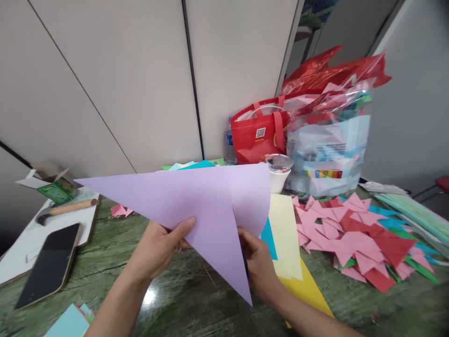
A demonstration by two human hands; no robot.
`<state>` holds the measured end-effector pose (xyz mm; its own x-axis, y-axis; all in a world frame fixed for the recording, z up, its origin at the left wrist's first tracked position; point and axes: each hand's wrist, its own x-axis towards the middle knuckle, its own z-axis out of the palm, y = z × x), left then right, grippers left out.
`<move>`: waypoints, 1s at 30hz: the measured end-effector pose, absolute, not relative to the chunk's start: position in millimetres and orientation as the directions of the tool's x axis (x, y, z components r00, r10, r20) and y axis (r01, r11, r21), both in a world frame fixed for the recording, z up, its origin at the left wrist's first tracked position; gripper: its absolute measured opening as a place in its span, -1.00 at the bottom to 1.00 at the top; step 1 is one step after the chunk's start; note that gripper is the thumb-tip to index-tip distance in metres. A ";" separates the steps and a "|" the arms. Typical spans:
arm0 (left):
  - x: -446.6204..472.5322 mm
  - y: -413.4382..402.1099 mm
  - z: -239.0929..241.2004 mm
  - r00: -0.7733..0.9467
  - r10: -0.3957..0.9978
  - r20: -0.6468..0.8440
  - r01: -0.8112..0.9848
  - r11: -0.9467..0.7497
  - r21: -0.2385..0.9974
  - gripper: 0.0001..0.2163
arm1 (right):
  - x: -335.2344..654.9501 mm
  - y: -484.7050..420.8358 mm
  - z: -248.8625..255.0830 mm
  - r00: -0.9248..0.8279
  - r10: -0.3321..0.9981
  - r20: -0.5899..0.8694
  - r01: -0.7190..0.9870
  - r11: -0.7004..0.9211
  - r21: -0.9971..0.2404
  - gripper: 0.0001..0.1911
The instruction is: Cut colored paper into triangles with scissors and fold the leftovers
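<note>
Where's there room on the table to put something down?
Bare green tabletop shows between the smartphone and left forearm, and between that and the right forearm, save some thin strands. It's crowded on the right: folded paper pieces, with the clear plastic bag and red tote bag behind.

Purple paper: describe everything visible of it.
The purple paper is plain, thin-looking and folded, with one sharp point reaching left and another aimed down. Its right part curves. It is held above the table, the left hand pinching its lower left edge, thumb in front, the right hand at the downward flap's edge.
</note>
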<state>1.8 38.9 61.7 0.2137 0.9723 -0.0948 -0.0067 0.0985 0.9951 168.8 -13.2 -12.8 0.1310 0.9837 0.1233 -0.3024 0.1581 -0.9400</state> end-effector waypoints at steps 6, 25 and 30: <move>0.8 35.6 59.6 0.232 0.966 -0.118 0.050 0.109 0.993 -0.79 | 170.8 -12.5 -13.8 0.138 0.985 0.101 -0.301 0.139 -0.943 -0.73; 2.8 33.1 60.8 0.264 0.943 -0.201 0.040 0.197 0.980 -0.74 | 172.6 -11.6 -7.8 0.180 0.982 0.064 -0.274 0.112 -0.955 -0.74; 2.7 31.6 61.6 0.272 0.940 -0.207 0.030 0.207 0.978 -0.74 | 173.1 -12.0 -5.9 0.180 0.982 0.053 -0.276 0.102 -0.956 -0.76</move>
<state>2.7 31.6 61.6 0.2723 0.9396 -0.2073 0.0302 0.2070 0.9779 173.1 -12.0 -5.9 0.1799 0.9823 0.0527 -0.2763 0.1019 -0.9557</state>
